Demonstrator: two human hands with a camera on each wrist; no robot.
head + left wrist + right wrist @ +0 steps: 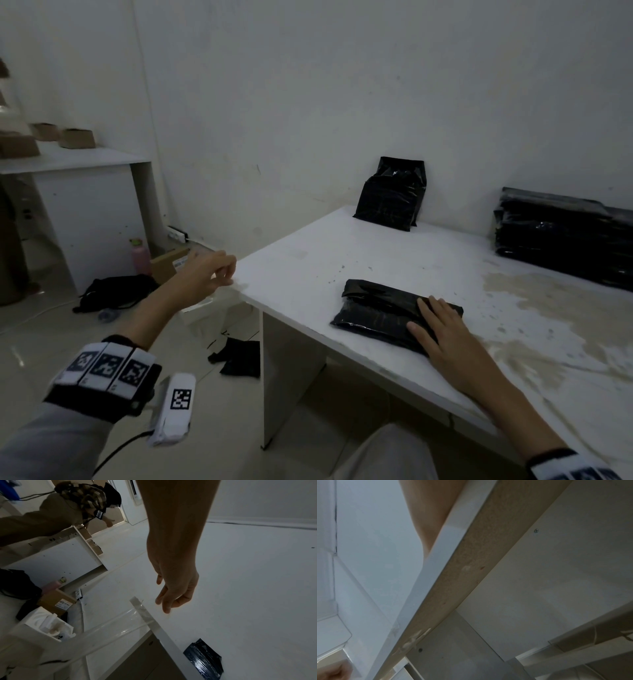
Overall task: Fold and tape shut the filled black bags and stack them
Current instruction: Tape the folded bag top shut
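Observation:
A folded, filled black bag point(376, 310) lies flat near the front edge of the white table point(308, 260). My right hand point(428, 315) presses on its right end with straight fingers. My left hand point(224, 274) hovers at the table's left corner with loosely curled fingers that hold nothing. In the left wrist view those fingertips point(165, 607) hang just beside a strip of clear tape point(137, 615), which is stuck to the corner and trails down off the table. The same bag point(204, 660) shows at the bottom of that view. The right wrist view shows only my forearm and the table's underside.
One filled black bag point(390, 195) leans upright against the back wall. A stack of black bags point(565, 236) sits at the back right, with a stained patch point(548, 315) before it. On the floor left are a pink bottle point(141, 257), a cardboard box point(169, 263) and dark cloth point(239, 356). Another person point(68, 507) stands beyond.

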